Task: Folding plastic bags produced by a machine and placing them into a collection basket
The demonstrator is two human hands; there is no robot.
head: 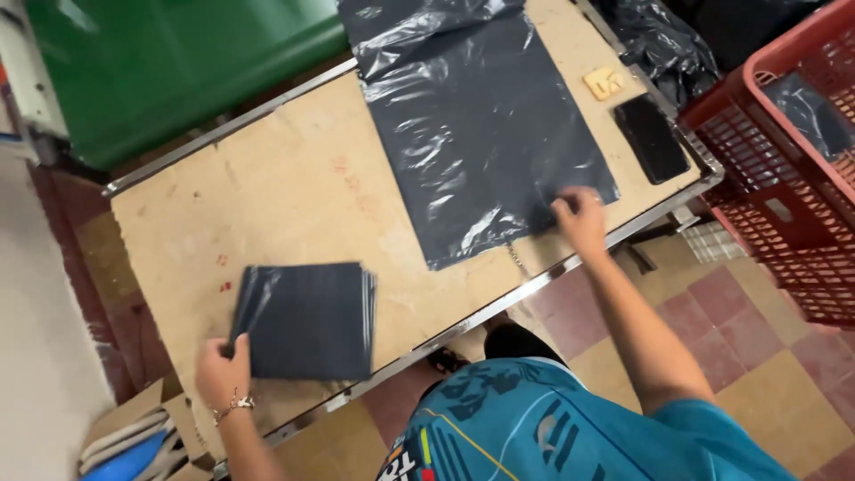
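Two hands work: left hand (220,372) grips folded black bags (307,319), right hand (579,218) presses flat plastic sheet (485,134) beside phone (652,138).

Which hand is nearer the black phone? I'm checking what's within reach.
Right. The right hand rests on the spread black bag, just short of the phone; the left hand holds the folded stack, far across the table.

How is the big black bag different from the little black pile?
The big bag lies spread out flat as one long sheet; the pile is folded into a small square stack of several layers. The bag looks wrinkled and shiny; the pile looks neat and smoother. The right hand touches the bag's near corner; the left hand holds the pile's near corner. Both are dark plastic and lie on the same table.
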